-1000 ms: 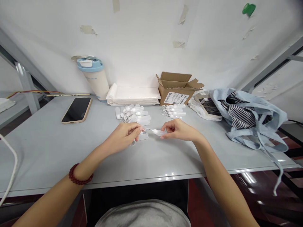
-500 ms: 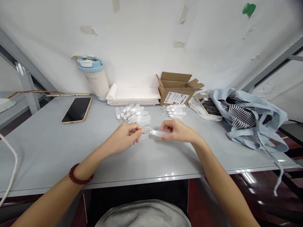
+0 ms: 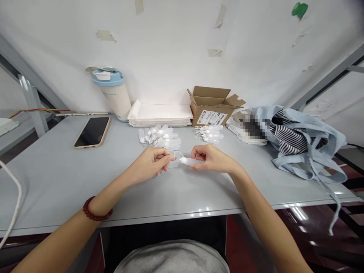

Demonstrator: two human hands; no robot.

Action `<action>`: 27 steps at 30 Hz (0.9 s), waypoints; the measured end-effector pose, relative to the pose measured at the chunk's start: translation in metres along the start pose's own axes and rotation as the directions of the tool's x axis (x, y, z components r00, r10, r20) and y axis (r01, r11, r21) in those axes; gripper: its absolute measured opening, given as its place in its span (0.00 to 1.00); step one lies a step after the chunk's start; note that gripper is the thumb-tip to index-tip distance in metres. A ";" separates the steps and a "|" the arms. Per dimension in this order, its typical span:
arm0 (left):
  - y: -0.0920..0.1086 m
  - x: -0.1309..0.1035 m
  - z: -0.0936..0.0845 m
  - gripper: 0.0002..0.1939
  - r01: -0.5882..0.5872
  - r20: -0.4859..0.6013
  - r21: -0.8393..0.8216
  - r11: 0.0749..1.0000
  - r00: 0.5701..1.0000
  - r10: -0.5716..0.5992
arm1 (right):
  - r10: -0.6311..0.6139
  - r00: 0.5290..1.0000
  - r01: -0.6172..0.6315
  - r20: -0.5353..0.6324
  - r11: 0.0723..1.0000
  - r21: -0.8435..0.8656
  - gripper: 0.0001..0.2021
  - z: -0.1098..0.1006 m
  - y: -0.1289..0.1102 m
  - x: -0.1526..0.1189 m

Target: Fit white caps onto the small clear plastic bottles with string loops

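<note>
Between my hands is a small translucent bottle (image 3: 188, 161) with a white cap and a thin white cord loop at its cap end. My right hand (image 3: 212, 158) pinches the bottle's far end. The fingertips of my left hand (image 3: 153, 163) are pinched on the cord loop. Another translucent bottle (image 3: 173, 164) lies on the table, partly behind my left fingers. Just beyond my hands sits a loose pile of similar bottles (image 3: 160, 136), and to its right is a smaller row of bottles (image 3: 209, 134).
On the grey table (image 3: 182, 197) stand a phone (image 3: 92, 132), a cup with a blue lid (image 3: 113, 94), a stack of white envelopes (image 3: 162, 115) and an open cardboard box (image 3: 211, 113). A blue cloth bag (image 3: 321, 132) lies at the right beside a plastic bag (image 3: 241, 131).
My right hand has shifted very slightly to the left with the bottle. My left hand has hardly moved and keeps its pinch on the cord.
</note>
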State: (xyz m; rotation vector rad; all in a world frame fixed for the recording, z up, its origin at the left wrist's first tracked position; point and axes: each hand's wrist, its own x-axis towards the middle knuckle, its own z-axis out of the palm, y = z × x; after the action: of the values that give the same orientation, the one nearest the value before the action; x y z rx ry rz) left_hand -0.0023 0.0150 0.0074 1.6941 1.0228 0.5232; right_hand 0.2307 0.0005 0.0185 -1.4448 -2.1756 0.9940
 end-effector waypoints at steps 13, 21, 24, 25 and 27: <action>0.001 -0.001 -0.001 0.13 -0.002 0.011 -0.014 1.000 1.000 0.002 | 0.000 1.000 0.000 0.024 1.000 -0.014 0.10 0.002 0.003 0.002; -0.001 0.000 -0.001 0.13 -0.010 0.015 -0.014 1.000 1.000 0.010 | -0.004 0.999 0.004 0.037 1.000 0.003 0.10 0.003 0.001 0.002; -0.001 0.000 -0.001 0.13 -0.014 0.018 -0.016 1.000 1.000 0.014 | -0.006 0.999 0.006 0.037 1.000 0.005 0.10 0.003 0.001 0.002; -0.001 0.000 -0.001 0.13 -0.013 0.016 -0.014 1.000 1.000 0.014 | -0.007 0.999 0.007 0.037 1.000 0.006 0.10 0.003 0.002 0.002; 0.000 0.000 -0.001 0.14 -0.010 0.008 -0.005 1.000 1.000 0.010 | -0.006 0.999 0.006 0.035 1.000 0.006 0.11 0.003 0.002 0.001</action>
State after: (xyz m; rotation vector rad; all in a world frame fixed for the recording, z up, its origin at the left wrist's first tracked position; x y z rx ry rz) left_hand -0.0028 0.0153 0.0077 1.6966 1.0066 0.5246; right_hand 0.2298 0.0012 0.0147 -1.4276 -2.1989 1.0302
